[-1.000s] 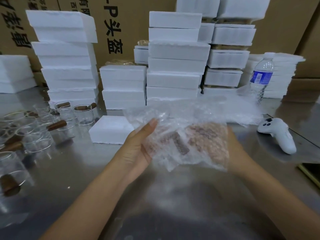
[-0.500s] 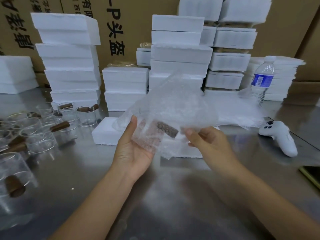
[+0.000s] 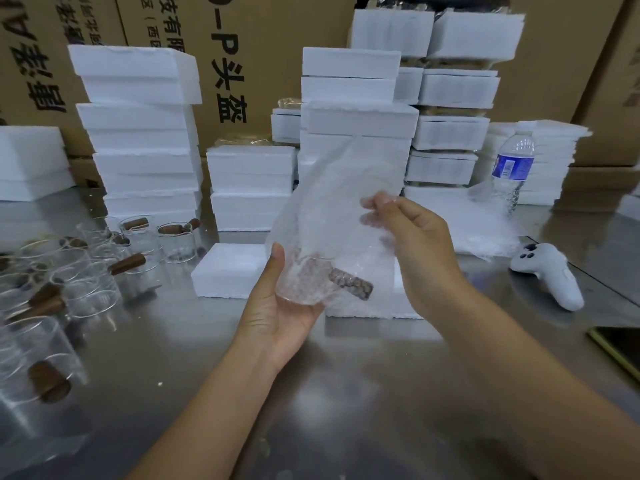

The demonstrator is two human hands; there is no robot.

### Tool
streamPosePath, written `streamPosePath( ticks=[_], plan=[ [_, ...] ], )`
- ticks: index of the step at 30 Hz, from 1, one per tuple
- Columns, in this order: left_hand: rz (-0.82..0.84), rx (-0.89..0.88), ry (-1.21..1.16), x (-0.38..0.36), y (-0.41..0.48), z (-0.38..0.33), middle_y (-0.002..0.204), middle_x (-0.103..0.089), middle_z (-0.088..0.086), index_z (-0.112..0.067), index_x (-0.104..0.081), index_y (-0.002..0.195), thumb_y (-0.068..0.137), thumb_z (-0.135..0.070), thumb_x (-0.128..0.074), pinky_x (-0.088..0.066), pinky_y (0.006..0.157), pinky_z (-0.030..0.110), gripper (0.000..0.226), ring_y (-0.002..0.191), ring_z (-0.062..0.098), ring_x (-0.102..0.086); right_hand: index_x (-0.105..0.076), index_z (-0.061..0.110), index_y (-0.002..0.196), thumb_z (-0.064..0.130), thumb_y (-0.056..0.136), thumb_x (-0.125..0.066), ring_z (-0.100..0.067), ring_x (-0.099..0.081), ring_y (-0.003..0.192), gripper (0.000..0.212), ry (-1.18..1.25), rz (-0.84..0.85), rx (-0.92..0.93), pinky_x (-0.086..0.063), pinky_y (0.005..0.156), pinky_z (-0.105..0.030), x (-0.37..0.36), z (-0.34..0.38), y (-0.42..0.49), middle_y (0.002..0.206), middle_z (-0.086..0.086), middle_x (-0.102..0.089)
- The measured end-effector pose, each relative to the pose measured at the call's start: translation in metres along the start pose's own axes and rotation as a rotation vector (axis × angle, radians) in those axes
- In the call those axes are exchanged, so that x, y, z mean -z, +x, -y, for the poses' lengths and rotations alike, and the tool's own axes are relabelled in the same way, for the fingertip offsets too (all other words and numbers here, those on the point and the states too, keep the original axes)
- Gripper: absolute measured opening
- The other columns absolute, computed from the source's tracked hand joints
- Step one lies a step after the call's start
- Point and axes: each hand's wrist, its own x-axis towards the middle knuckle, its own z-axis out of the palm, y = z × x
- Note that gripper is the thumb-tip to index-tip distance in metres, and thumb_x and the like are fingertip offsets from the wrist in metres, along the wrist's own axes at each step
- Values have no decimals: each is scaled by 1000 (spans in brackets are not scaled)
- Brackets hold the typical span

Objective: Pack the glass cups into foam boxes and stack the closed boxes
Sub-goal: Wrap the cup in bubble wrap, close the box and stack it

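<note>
A glass cup with a brown wooden handle [image 3: 349,282] sits inside a clear bubble-wrap bag [image 3: 332,209], held above the steel table. My left hand [image 3: 280,306] cups the wrapped cup from below. My right hand [image 3: 412,237] pinches the upper edge of the bag and holds it upright. Two foam box pieces lie on the table just behind my hands: one on the left [image 3: 228,271], one partly hidden behind the bag [image 3: 374,306]. Several bare glass cups with wooden handles [image 3: 86,271] stand at the left.
Stacks of closed foam boxes [image 3: 138,133] line the back in front of cardboard cartons. A water bottle [image 3: 512,171] and more bubble bags [image 3: 485,223] lie at the right, beside a white controller [image 3: 550,278]. A dark phone edge [image 3: 620,344] shows at far right.
The bag has been raised from lying flat across both hands to hanging upright. My right hand moved from under the bag to pinching its top edge. The cup now rests in my left palm.
</note>
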Motion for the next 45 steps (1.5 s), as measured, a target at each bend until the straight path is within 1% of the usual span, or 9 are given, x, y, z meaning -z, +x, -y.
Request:
streamPosePath(
  ticks=[3,7,13,18,22,26,34,40,45],
  plan=[
    [-68,-49,41,-1,-2,0,110,-70,14,-14,-73,103,66,-41,-71,-59,75,43,46,96,28,-70,-69,35,89,52,84,-55,1,-63,87,22,12,50,-48,-44,84,-26,-3,-6,-4,79,19,-69],
    [-66,-127,89,-1,-1,-3,121,-66,10,-17,-58,126,74,-45,-63,-59,76,36,59,104,24,-67,-58,32,111,67,56,-59,1,-66,86,65,-10,225,-146,-51,78,-22,4,-29,-22,90,19,-70],
    [-42,-128,289,0,0,1,118,-67,12,-14,-63,117,83,-50,-54,-56,83,31,51,109,23,-65,-67,17,88,24,84,-66,-14,-63,53,8,-45,165,-120,-53,54,-25,7,-48,-31,62,3,-66],
    [-230,-270,786,2,2,4,109,-72,-3,-25,-64,114,81,-58,-50,-48,97,41,48,104,18,-67,-66,16,90,25,90,-59,-10,-62,52,12,-13,99,-154,-57,58,-28,14,-52,-32,76,9,-73],
    [-61,-253,831,-1,-1,4,113,-70,-9,-38,-66,106,63,-73,-64,-47,99,41,56,107,12,-65,-65,14,87,22,90,-59,-16,-68,55,10,19,67,-167,-53,52,-19,18,-52,-30,68,6,-71],
    [-83,-320,879,2,0,3,114,-69,-10,-34,-62,115,50,-53,-83,-46,101,40,70,109,11,-64,-66,16,87,25,89,-60,-19,-70,61,11,-7,88,-149,-56,59,-24,21,-52,-29,79,-7,-73],
    [-68,-294,953,3,-4,1,112,-69,-12,-40,-64,111,56,-47,-83,-49,93,31,58,108,9,-64,-69,25,73,30,93,-55,10,-60,68,25,-122,-53,-5,-42,64,-3,25,-45,-27,70,21,-67],
    [51,-271,1063,-3,-11,7,118,-66,-8,-37,-61,115,63,-32,-79,-53,89,29,55,109,10,-63,-70,16,72,24,87,-65,-2,-65,64,18,-72,-56,-9,-47,58,-10,26,-39,-30,69,2,-70],
    [149,-276,1090,-7,-15,11,106,-70,-3,-32,-63,109,65,-22,-79,-56,80,24,48,98,12,-67,-75,28,71,32,77,-70,0,-63,66,9,19,63,-41,-51,56,-17,28,-35,-32,70,13,-66]
  ],
)
